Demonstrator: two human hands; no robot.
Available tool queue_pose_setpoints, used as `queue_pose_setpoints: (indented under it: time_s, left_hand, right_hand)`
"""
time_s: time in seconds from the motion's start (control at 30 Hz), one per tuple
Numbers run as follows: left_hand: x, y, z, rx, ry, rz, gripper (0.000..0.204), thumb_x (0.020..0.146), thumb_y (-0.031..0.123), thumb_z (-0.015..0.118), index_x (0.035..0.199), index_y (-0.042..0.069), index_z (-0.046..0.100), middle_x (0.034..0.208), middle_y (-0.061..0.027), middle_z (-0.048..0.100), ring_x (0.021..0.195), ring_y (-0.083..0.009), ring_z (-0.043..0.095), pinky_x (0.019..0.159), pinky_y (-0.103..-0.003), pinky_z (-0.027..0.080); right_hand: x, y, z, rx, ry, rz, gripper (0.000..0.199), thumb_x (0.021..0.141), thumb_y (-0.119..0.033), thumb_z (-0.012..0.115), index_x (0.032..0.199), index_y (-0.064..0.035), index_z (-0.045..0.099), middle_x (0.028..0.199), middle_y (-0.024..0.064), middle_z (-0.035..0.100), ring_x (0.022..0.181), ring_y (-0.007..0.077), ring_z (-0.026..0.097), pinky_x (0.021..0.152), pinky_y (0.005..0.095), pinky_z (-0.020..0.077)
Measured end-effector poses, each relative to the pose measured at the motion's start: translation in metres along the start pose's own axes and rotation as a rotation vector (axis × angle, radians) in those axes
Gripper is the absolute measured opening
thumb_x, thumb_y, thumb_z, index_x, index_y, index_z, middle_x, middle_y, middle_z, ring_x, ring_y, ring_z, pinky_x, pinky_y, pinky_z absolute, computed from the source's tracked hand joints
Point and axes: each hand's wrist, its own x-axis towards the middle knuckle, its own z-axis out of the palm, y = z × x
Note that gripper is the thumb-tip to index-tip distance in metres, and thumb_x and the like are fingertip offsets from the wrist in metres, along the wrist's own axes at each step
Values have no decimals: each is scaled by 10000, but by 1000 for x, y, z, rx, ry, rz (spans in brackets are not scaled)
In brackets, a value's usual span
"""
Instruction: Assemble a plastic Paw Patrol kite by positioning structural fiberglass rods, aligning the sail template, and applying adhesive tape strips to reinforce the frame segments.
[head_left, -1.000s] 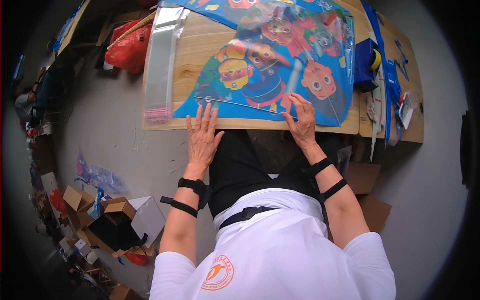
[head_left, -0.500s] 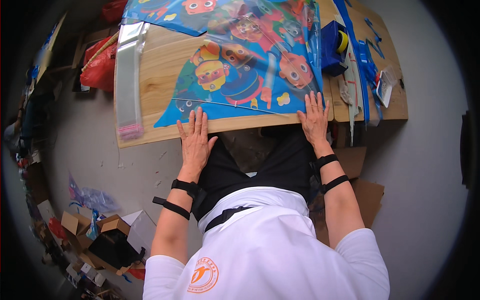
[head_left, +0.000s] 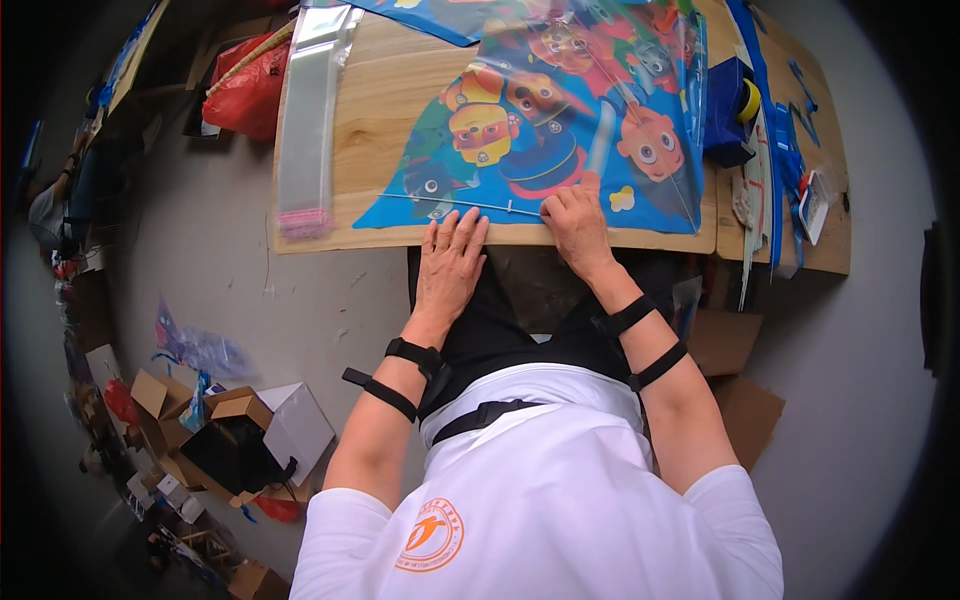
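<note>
Since the earlier frame the right hand (head_left: 578, 222) has slid left along the kite's (head_left: 560, 110) lower edge, fingertips pinching a thin rod (head_left: 460, 203). The left hand (head_left: 452, 262) lies spread flat at the surface (head_left: 390, 110) edge, centre frame. The rod seems partly fitted; the kite still lies unfinished.

— Where does the kite (head_left: 560, 120) lie?
— On the wooden table (head_left: 400, 90), upper centre of the frame, with the plastic sleeve (head_left: 312, 120) to its left.
— And the hands?
— At the table's lower edge: left hand (head_left: 452, 262) left, right hand (head_left: 575, 225) right, on the kite. Cardboard boxes (head_left: 230, 430) lie lower left, on the floor.
</note>
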Motion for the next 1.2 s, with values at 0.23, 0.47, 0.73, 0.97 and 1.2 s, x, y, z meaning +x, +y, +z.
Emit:
queue_pose_setpoints:
  time_s: [0.23,0.47,0.73,0.97,1.2]
  left_hand:
    - [2,1,-1,-112,93,-23,509,833,111,686,1314,77,523,1326,-106,489,1293,-299,425,1098,-429,337]
    - [33,6,-9,-192,168,-94,475,811,85,700,1266,90,562,1214,-96,540,1150,-291,497,956,-439,405]
    - [53,-6,-4,-277,78,-105,351,793,91,717,1132,162,663,1115,-49,573,1092,-265,514,925,-411,393]
    - [54,-8,0,-294,76,-97,317,798,96,713,1102,170,662,1115,-47,571,1096,-266,510,939,-422,379]
    - [53,-8,-1,-297,78,-89,299,798,89,704,1083,173,665,1107,-46,569,1093,-267,509,956,-427,362]
  right_hand:
    - [8,-4,4,-25,-2,-38,119,760,-70,684,841,-88,599,839,57,559,886,266,556,801,391,428]
    - [8,-2,5,-18,-3,-53,115,755,-70,682,832,-97,601,825,57,557,877,261,559,788,386,432]
    - [10,-6,5,-8,-17,-13,68,787,-95,629,850,-98,604,840,55,559,881,261,554,822,397,413]
    - [10,0,5,35,-29,3,75,775,-76,652,834,-103,615,847,49,577,897,260,565,812,402,407]
    - [9,-2,6,26,-18,-11,68,786,-82,651,842,-112,626,854,44,583,897,257,569,809,403,406]
